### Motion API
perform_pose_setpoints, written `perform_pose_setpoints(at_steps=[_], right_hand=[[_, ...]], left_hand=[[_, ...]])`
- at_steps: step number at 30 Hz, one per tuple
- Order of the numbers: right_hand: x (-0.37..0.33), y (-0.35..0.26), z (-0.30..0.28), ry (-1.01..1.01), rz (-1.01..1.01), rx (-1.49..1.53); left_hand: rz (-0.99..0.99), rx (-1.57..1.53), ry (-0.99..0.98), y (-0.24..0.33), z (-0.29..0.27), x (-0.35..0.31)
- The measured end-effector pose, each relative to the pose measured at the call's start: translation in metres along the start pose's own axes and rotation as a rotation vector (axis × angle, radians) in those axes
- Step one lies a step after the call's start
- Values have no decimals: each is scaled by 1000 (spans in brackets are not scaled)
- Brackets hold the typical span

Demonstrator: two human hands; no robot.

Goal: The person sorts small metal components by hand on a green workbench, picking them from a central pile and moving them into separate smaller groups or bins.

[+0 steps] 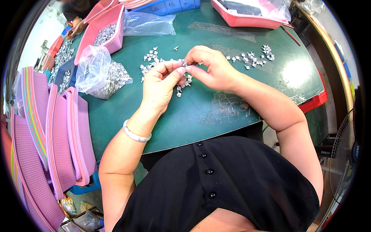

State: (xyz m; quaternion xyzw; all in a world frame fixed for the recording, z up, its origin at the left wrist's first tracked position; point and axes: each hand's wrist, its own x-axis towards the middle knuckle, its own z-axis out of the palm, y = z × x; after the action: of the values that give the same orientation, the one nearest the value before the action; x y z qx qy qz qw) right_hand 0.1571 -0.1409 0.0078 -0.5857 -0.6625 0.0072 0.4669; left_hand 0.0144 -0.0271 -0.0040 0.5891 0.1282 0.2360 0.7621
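Observation:
Above the green table [185,123] my two hands meet, pinching one small silvery metal part [185,64] between thumbs and forefingers. My left hand [160,79] grips it from the left, and my right hand [212,69] from the right. Its exact shape is partly covered by my fingertips. Under and around my hands lie several like metal parts [151,56], some hidden by my fingers. To the right of my right hand is another loose group of metal parts [251,60].
At left, a clear plastic bag [92,69] of metal parts lies beside a pink basket [116,38] holding more. Stacked purple baskets [60,135] stand at the left edge. A pink basket [251,22] and blue crate [166,7] sit at the back. A fan [344,154] is at right.

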Motion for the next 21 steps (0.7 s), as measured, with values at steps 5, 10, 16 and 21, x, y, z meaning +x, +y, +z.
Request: perform_pose_setpoints(at_steps=[5, 10, 16, 21], right_hand=[[0, 1, 2, -17, 80, 115], [0, 1, 3, -7, 114, 158], [0, 2, 4, 5, 128, 155], [0, 0, 1, -54, 117, 87]], left_hand=[[-20, -18, 23, 1, 2, 0], [-27, -22, 10, 2, 1, 0], [-36, -18, 5, 1, -1, 0], [-22, -27, -5, 0, -2, 0]])
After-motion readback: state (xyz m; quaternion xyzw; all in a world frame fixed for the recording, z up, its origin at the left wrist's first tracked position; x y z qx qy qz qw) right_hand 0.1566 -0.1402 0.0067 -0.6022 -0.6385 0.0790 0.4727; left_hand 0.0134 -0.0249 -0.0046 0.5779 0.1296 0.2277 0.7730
